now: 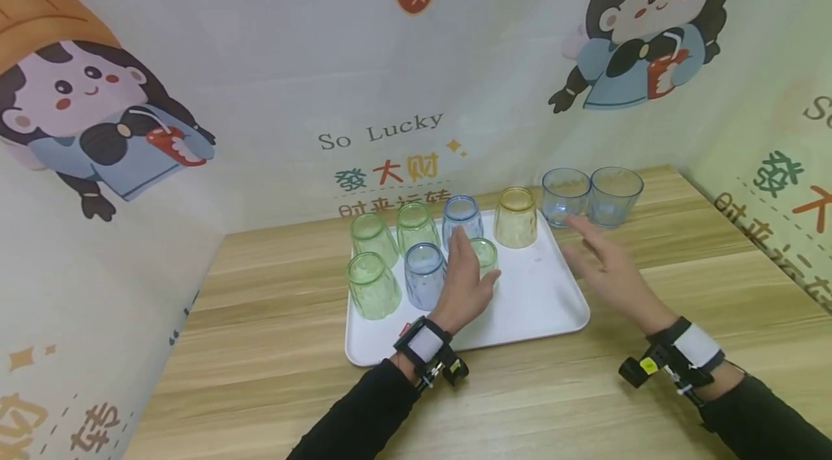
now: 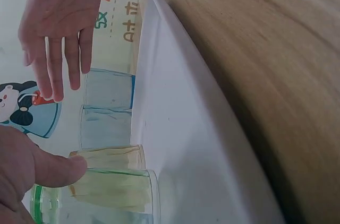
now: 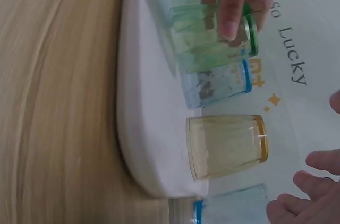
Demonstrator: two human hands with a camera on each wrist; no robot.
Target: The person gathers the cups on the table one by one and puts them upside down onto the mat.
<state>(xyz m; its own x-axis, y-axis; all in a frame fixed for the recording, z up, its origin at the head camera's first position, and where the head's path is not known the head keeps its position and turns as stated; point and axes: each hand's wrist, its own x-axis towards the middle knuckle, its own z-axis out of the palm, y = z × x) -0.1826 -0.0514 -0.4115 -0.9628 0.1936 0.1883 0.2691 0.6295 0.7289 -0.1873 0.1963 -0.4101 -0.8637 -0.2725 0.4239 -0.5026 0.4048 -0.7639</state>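
In the head view my left hand [image 1: 464,279] is at a green glass [image 1: 484,254] on the white tray [image 1: 539,308]. The right wrist view shows its thumb lying across this green glass [image 3: 212,43], with fingers around the far side. Several more glasses stand upside down on the tray: green [image 1: 373,287], blue [image 1: 425,276] and one yellow [image 1: 516,218]. My right hand [image 1: 611,272] hovers right of the tray with fingers extended, holding nothing. Just beyond it, two clear blue-based glasses [image 1: 565,196] stand mouth up on the table.
The tray sits on a wood-grain table [image 1: 273,344]. A printed cloth [image 1: 279,84] with cartoon figures and lettering forms the back and sides. The two upright glasses stand close together behind the tray's right corner.
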